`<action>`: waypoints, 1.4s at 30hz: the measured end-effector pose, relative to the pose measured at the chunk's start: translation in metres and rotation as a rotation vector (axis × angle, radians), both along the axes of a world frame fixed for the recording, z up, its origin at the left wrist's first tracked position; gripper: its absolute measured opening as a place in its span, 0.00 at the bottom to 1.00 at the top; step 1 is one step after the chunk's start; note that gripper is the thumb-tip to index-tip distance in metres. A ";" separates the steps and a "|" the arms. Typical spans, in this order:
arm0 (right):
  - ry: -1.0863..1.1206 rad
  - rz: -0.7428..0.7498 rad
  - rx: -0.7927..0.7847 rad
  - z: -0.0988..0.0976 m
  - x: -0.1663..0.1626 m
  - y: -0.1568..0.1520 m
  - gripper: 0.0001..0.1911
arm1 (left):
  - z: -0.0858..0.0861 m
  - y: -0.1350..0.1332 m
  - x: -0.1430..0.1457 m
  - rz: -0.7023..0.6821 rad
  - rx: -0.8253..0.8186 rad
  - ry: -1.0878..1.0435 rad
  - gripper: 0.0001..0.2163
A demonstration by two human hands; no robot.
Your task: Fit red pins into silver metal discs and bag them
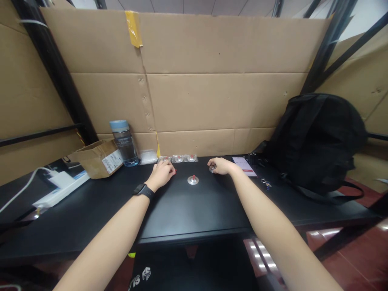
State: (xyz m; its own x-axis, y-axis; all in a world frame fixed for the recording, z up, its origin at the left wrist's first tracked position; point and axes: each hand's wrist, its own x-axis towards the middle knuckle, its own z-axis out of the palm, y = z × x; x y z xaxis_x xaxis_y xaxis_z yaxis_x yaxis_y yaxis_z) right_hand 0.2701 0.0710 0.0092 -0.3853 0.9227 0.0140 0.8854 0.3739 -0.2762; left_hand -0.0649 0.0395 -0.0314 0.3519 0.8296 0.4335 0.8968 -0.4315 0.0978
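Observation:
A clear, shiny round disc with a red knob, like a suction cup (193,180), lies on the black table between my hands. My left hand (162,174), with a dark watch on its wrist, is left of it, fingers curled down near the tabletop. A small red bit shows at its fingertips; the rest is hidden under the hand. To the right, my right hand (222,165) has its fingers closed on a second shiny round suction cup (211,168), partly covered by the fingers. Behind, wrapped discs with red knobs (178,159) line the back in clear packets.
At the left stand a blue-lidded bottle (125,145), an open cardboard box (97,159) and a white power strip (60,190). A phone (244,166), keys (266,184) and a black backpack (318,141) are on the right. A cardboard wall (194,101) closes off the back.

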 end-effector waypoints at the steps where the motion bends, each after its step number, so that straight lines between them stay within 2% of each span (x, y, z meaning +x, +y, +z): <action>1: 0.001 -0.001 0.001 0.000 0.000 -0.001 0.27 | 0.000 0.000 0.000 0.000 -0.003 0.000 0.07; 10: 0.014 0.003 0.002 0.004 -0.002 -0.006 0.25 | -0.001 0.002 -0.002 -0.012 -0.001 -0.011 0.04; 32: 0.029 0.009 0.007 0.000 -0.001 -0.001 0.24 | -0.008 0.003 0.005 -0.034 -0.015 0.012 0.07; 42: 0.057 0.020 0.014 -0.003 0.003 0.004 0.22 | 0.005 0.001 0.003 -0.006 0.052 -0.074 0.08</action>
